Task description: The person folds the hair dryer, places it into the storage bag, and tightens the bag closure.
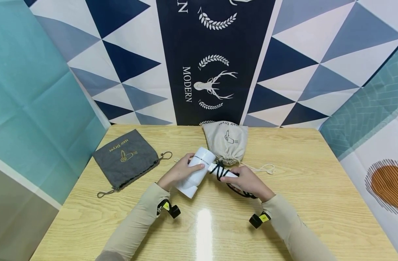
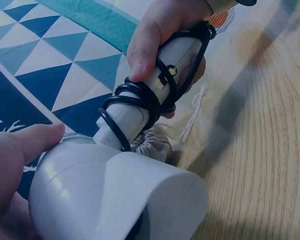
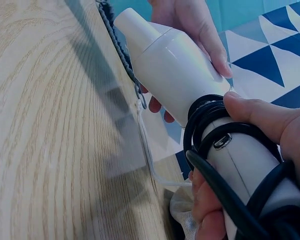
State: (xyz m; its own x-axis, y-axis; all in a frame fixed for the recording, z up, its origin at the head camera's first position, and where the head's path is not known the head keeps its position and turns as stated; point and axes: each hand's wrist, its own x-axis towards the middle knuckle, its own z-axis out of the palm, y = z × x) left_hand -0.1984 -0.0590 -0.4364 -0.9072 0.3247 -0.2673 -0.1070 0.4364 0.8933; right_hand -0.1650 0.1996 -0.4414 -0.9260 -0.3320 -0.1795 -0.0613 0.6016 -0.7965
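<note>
Over the middle of the table, both hands hold a white hair dryer (image 1: 190, 182). My left hand (image 1: 181, 170) grips its barrel, thumb lying across the top. My right hand (image 1: 248, 181) is wrapped around the handle (image 3: 235, 165), where a black cord (image 2: 140, 97) is wound in several loops. In the left wrist view the flattened white nozzle (image 2: 177, 192) faces the camera side. Just behind the dryer lies a beige drawstring pouch (image 1: 218, 139) with a printed hair dryer picture. A dark grey drawstring pouch (image 1: 120, 166) with gold lettering lies flat, left of my left hand.
The wooden table (image 1: 316, 163) ends at a patterned cloth backdrop (image 1: 215, 72). A white drawstring (image 1: 259, 169) trails right from the beige pouch. Grey cord loops (image 1: 166, 156) stick out from the dark pouch's corners.
</note>
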